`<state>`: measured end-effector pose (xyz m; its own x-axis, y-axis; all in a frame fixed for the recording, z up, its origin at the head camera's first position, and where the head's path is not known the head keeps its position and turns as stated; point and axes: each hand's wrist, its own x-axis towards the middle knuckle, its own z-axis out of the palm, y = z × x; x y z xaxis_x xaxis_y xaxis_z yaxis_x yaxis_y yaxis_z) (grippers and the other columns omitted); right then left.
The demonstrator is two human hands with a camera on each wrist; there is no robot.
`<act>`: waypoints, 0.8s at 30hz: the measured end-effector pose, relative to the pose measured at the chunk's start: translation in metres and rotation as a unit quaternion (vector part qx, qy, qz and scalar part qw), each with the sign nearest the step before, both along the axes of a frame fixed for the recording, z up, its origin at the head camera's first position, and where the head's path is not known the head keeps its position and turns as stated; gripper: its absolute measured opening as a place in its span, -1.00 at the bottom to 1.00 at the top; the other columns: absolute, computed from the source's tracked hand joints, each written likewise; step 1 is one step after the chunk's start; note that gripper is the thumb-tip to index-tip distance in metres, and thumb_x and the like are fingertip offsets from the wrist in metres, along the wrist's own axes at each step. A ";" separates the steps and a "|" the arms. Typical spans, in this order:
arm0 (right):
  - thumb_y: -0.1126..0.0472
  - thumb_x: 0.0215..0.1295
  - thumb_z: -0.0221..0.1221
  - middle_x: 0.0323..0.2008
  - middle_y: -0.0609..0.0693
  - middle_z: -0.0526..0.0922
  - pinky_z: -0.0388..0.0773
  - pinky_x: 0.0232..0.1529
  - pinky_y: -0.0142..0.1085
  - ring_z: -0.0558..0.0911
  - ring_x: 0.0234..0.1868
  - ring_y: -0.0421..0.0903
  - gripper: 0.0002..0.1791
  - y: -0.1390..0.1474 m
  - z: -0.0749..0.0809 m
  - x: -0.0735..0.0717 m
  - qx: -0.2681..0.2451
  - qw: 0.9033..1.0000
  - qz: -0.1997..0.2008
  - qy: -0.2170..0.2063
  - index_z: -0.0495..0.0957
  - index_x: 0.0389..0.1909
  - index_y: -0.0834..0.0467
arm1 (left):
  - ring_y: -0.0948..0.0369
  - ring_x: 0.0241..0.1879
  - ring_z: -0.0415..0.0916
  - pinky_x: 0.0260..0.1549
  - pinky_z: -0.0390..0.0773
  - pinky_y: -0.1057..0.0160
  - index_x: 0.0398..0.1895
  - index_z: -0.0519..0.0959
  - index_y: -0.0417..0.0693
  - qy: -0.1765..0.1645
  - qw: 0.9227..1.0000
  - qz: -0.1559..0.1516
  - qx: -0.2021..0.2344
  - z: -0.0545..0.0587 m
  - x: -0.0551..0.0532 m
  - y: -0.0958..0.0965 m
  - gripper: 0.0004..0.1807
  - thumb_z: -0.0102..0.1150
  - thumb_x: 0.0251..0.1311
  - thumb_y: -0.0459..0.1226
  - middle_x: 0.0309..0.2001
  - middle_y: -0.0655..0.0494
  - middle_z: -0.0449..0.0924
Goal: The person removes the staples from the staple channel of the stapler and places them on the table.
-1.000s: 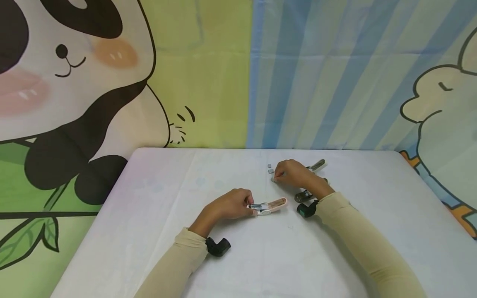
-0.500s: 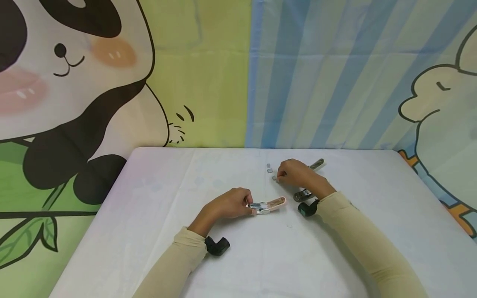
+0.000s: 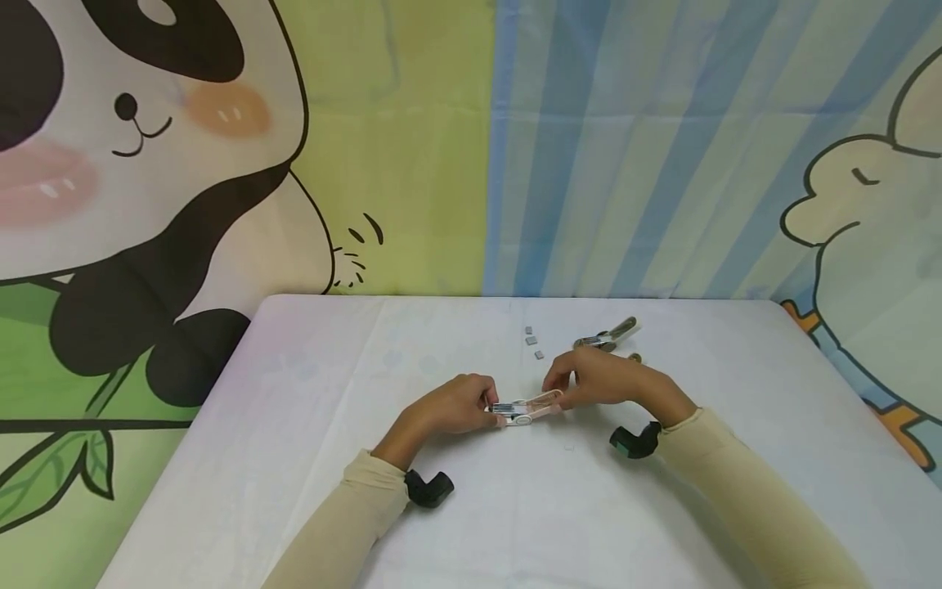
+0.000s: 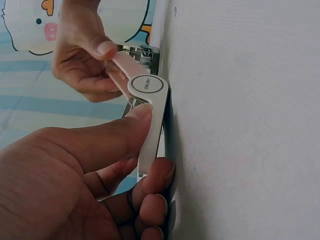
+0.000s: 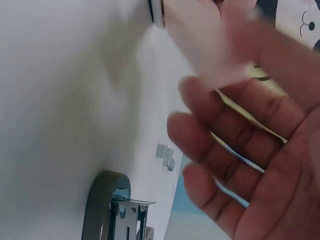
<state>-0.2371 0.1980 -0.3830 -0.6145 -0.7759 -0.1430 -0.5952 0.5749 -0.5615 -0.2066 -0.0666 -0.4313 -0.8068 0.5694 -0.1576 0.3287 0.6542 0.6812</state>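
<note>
A small pink-and-white stapler (image 3: 521,411) lies tilted between both hands, its pink top arm swung back from the white base. My left hand (image 3: 459,403) pinches the white base end (image 4: 155,130) between thumb and fingers, low over the table. My right hand (image 3: 607,376) has its thumb and fingers on the pink arm (image 4: 129,65) at the opposite end. In the right wrist view, that pink arm is blurred and its tip sits by the thumb, while the other fingers are spread loosely below. Beyond the right hand lie short grey staple strips (image 3: 531,340).
An opened stapler (image 3: 605,337) with an olive handle lies behind the right hand. Another dark stapler (image 5: 102,210) is mostly hidden by that hand in the head view. A single loose staple (image 3: 569,447) lies on the white table (image 3: 441,327), which ends at a printed cloth backdrop.
My right hand has come back from the staple strips, moving toward me onto the stapler's pink arm. The left hand keeps its hold in the same place.
</note>
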 end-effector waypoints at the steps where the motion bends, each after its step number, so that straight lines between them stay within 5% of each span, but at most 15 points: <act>1: 0.12 0.18 0.38 -0.34 -0.25 0.61 0.51 -0.30 -0.30 0.54 -0.30 -0.22 -0.75 0.000 0.000 0.003 0.002 1.000 0.000 0.002 0.69 -0.14 0.11 | 0.24 -0.49 0.32 -0.49 0.32 0.27 -0.37 0.53 0.02 0.000 1.000 0.002 0.000 0.000 0.001 0.000 -0.80 0.40 0.12 -0.19 -0.52 0.15 0.44; 12: 0.29 0.24 0.29 -0.35 -0.24 0.58 0.52 -0.33 -0.34 0.54 -0.36 -0.31 -0.85 0.004 0.001 0.013 -0.002 0.998 0.026 0.056 0.69 -0.17 0.15 | 0.26 -0.50 0.35 -0.49 0.36 0.28 -0.38 0.51 0.04 0.027 0.998 -0.022 -0.046 0.004 0.006 0.005 -0.82 0.32 0.18 -0.15 -0.50 0.20 0.46; 19: 0.31 0.23 0.28 -0.35 -0.24 0.59 0.52 -0.32 -0.30 0.52 -0.36 -0.31 -0.83 0.014 0.012 0.018 0.013 0.998 0.027 0.051 0.69 -0.16 0.15 | 0.27 -0.53 0.37 -0.52 0.37 0.29 -0.39 0.50 0.05 0.021 0.997 -0.035 -0.065 0.008 0.013 0.020 -0.80 0.31 0.19 -0.10 -0.52 0.22 0.48; 24: 0.31 0.22 0.29 -0.32 -0.24 0.60 0.54 -0.29 -0.31 0.52 -0.36 -0.31 -0.81 0.029 0.017 0.025 0.038 0.998 0.012 0.040 0.69 -0.14 0.15 | 0.30 -0.52 0.37 -0.52 0.37 0.32 -0.42 0.52 0.05 0.049 0.993 -0.065 -0.080 0.015 0.017 0.038 -0.79 0.34 0.16 -0.10 -0.51 0.26 0.47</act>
